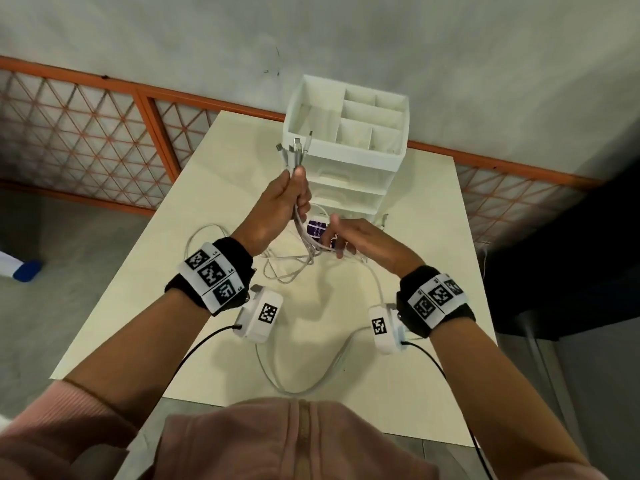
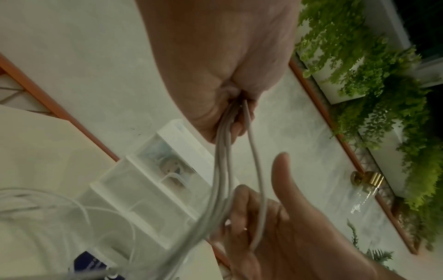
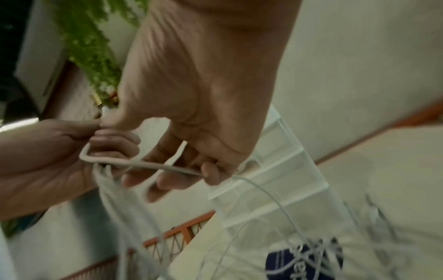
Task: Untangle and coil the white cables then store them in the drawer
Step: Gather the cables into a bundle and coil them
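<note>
My left hand (image 1: 292,194) is raised above the cream table (image 1: 415,271) and grips a bundle of white cables (image 1: 298,157); their metal plugs stick up from my fist. The strands hang down from the left hand (image 2: 225,79) as white cables (image 2: 224,161) to my right hand (image 1: 341,242), just below and to the right. Fingers of the right hand (image 3: 191,132) curl round a bent strand of the cables (image 3: 148,166), thumb raised. The white drawer unit (image 1: 349,188) stands behind, its drawers shut.
Loose cable loops (image 1: 287,271) lie on the table under my hands, and one loop (image 1: 311,386) reaches the near edge. A purple-labelled item (image 1: 317,228) sits before the drawers. An orange lattice railing (image 1: 104,133) and grey wall stand behind. The table's right side is bare.
</note>
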The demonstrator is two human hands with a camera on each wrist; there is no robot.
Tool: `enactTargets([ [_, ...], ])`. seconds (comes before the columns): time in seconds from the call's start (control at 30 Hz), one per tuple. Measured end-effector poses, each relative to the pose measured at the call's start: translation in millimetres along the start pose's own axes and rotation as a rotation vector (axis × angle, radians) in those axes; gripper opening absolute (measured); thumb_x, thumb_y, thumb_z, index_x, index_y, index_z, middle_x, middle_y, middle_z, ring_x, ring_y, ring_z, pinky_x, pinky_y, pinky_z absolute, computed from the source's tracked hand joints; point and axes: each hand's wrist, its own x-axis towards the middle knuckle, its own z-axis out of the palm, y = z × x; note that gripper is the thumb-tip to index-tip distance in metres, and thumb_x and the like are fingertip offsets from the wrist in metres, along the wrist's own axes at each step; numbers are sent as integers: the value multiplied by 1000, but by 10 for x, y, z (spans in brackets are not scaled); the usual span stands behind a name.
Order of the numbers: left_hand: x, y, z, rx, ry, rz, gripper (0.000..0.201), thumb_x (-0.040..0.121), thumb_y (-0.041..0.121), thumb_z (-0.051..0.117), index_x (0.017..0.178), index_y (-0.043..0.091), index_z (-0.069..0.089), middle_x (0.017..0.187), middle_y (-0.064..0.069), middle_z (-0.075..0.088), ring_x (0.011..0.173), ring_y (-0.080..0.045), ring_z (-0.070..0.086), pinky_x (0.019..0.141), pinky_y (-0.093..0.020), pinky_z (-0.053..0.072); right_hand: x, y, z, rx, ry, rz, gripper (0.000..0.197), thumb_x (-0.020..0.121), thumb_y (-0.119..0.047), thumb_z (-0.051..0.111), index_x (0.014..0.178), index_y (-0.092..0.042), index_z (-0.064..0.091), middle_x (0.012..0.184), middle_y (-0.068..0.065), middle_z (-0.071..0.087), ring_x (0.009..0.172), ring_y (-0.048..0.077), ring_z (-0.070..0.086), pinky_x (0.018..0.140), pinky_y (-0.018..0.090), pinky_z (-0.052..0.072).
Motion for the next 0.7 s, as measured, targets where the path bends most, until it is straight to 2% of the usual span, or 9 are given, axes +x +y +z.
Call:
enactTargets([
  [0.07, 24, 31, -25, 2, 69, 28, 37, 102, 36, 28, 69, 21, 35, 62, 8, 36, 57, -8, 37, 54, -20, 32, -8, 49, -90, -79, -35, 9, 24, 88, -34, 62, 81, -10, 64, 77, -16, 54, 65, 1, 49, 62, 6, 39],
  [0.13, 62, 77, -51, 3, 107, 51, 37, 102, 37, 27, 69, 22, 34, 63, 7, 36, 59, -8, 37, 50, -18, 29, -9, 97, -177, -107, 5, -5, 20, 82, -26, 72, 82, -7, 66, 82, -4, 55, 64, 0, 53, 63, 8, 42],
  [0.2, 78, 102, -73, 15, 125, 93, 37, 102, 37, 26, 68, 23, 32, 62, 8, 32, 56, -7, 32, 50, -18, 25, -49, 139, -317, -196, 27, 11, 19, 85, -28, 69, 75, -12, 65, 77, 5, 62, 63, 4, 55, 64, 9, 42],
  [0.27, 98, 112, -125, -8, 184, 143, 37, 102, 37, 26, 67, 24, 32, 58, 11, 30, 52, -5, 28, 49, -18, 23, -132, 249, -501, -387, 30, 110, 24, 87, -33, 65, 68, -19, 60, 72, 0, 62, 64, 5, 54, 61, 10, 38],
  [0.37, 157, 141, -284, -129, 312, 173, 39, 101, 37, 27, 65, 25, 30, 51, 13, 28, 49, -6, 21, 46, -22, 18, -309, 590, -744, -506, 46, 361, 29, 90, -34, 59, 75, -10, 62, 72, -7, 60, 75, 14, 55, 61, 15, 36],
  [0.5, 214, 198, -475, -168, 428, 214, 40, 101, 36, 27, 63, 24, 27, 49, 12, 25, 47, -6, 16, 43, -23, 13, -525, 1154, -873, -727, 20, 615, 23, 95, -27, 50, 84, -12, 62, 106, 11, 63, 103, 30, 56, 78, 27, 38],
  [0.57, 232, 190, -498, -124, 412, 214, 40, 101, 35, 28, 63, 24, 27, 46, 13, 27, 44, -4, 17, 40, -18, 15, -584, 1327, -871, -600, 109, 628, 24, 95, -16, 48, 77, -9, 62, 101, 9, 66, 93, 27, 61, 72, 22, 43],
  [0.63, 238, 141, -425, -8, 326, 198, 39, 101, 32, 30, 63, 24, 30, 43, 13, 32, 40, -1, 23, 37, -13, 20, -583, 1312, -856, -391, 294, 563, 33, 96, -8, 44, 65, -13, 56, 77, 2, 65, 67, 19, 60, 55, 18, 45],
  [0.7, 204, 50, -248, 169, 179, 177, 37, 101, 32, 35, 64, 25, 33, 46, 12, 34, 39, 0, 26, 39, -14, 24, -527, 1149, -851, -286, 447, 444, 34, 97, -12, 43, 65, -12, 53, 65, 0, 61, 56, 15, 57, 52, 22, 44],
])
